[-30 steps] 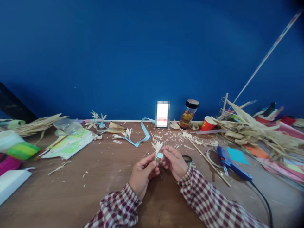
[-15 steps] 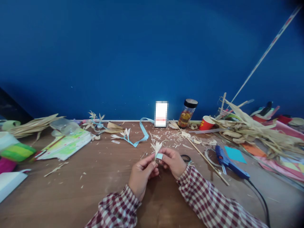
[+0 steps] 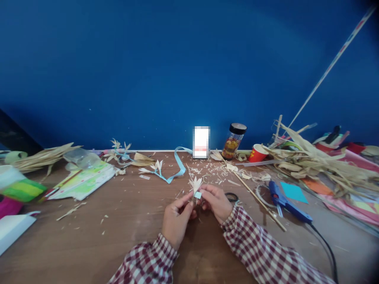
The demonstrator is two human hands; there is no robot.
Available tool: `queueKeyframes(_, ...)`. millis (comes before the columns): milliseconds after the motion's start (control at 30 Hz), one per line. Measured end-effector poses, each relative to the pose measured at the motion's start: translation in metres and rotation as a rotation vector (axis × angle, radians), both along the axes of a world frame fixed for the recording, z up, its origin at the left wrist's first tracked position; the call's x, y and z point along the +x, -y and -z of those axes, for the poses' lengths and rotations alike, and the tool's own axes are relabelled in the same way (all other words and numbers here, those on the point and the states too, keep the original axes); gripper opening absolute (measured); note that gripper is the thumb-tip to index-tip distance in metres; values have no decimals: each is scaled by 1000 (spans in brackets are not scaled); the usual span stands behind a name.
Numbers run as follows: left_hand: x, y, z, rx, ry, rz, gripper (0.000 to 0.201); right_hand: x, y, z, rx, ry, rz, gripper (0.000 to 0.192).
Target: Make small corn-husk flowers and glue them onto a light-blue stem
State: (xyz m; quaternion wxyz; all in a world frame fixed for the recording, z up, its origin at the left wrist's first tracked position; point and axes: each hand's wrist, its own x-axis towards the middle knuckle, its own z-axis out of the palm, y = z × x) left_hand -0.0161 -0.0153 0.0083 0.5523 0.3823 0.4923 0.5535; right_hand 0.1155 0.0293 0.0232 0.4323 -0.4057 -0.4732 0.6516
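My left hand (image 3: pixel 177 219) pinches the base of a small pale flower (image 3: pixel 196 184) that looks made of dried husk, its petals pointing up. Opposite it, my right hand (image 3: pixel 216 201) has thumb and finger closed on a short light-blue strip of tape (image 3: pixel 198 195) lying against the flower's base. How far the tape wraps round the stem is hidden by the fingers. Beyond the hands lies a similar flower spray (image 3: pixel 156 169) with light-blue stems, joined to a curling blue ribbon (image 3: pixel 178 161). A pair of scissors (image 3: pixel 231 197) shows partly behind my right hand.
To the right are a blue glue gun (image 3: pixel 286 202) with its cord, a thin stick (image 3: pixel 257 197), a blue paper square (image 3: pixel 293 192), a red paper cup (image 3: pixel 257 153) and a husk pile (image 3: pixel 319 157). A lidded jar (image 3: pixel 233 142) stands behind. Painted paper (image 3: pixel 85 181) lies left.
Both hands stay at the same spot with the flower. My left hand has shifted very slightly right, and the blue tape's end sits a touch closer to the flower's base.
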Motion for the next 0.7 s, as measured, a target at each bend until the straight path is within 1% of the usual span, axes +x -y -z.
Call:
queueKeyframes(100,-4,-1,1,90,-189,-20,37,0,2,-4,-76,-61,6,29)
queueKeyframes(167,-5,-1,1,133,-300,-30,36,0,2,-7,-89,-49,7,31)
queueKeyframes(267,-7,-1,0,188,-418,-24,33,1,2,-7,-28,32,4,30)
queueKeyframes(367,-7,0,1,235,-488,-15,31,2,0,-5,60,106,17,29)
queueKeyframes(467,-5,2,-1,248,-489,-8,32,3,-1,-1,119,133,39,29)
queueKeyframes(600,-2,5,-9,172,-373,-19,45,4,-3,2,128,135,50,29)
queueKeyframes(700,-4,4,-16,107,-342,-41,40,4,-3,1,114,121,9,29)
